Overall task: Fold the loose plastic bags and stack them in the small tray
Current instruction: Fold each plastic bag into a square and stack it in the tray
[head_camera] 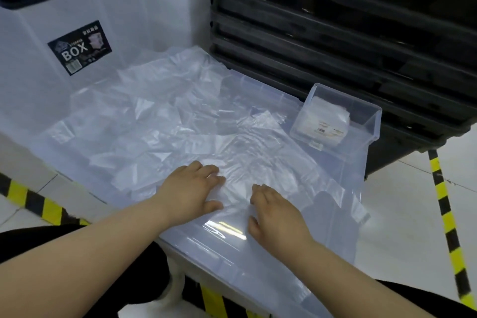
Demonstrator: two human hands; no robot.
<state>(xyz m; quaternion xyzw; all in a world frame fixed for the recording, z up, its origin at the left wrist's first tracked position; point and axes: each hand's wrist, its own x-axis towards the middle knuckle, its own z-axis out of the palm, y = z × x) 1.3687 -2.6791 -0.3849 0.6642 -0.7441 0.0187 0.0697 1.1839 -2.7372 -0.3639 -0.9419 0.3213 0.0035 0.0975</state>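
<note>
- The clear lid (258, 261) serves as the work surface. It runs from the person's lap away towards the big storage box (77, 20) and the black crates (361, 33).
- The loose plastic bags (144, 121) are spread in overlapping sheets over the far and left parts of the lid, well beyond the left hand's reach side.
- One crinkled bag (258, 162) lies directly under both hands. Its long axis seems to run away from the person, leaning a little right towards the tray. The edges are clear on clear and hard to trace.
- The small tray (371, 121) stands at the lid's far right corner, ahead and to the right of both hands, with the crinkled bag between. It already holds a few folded bags (322, 121).
- The left hand (191, 188) is spread flat with straight fingers, pressing the near-left part of the bag and gripping nothing.
- The right hand (276, 212) also lies flat on the bag's near edge, with the thumb out and nothing held. It is the hand nearer the tray.
- The fold is probably made along the long axis, after which the right hand has the shorter carry forward and right.
</note>
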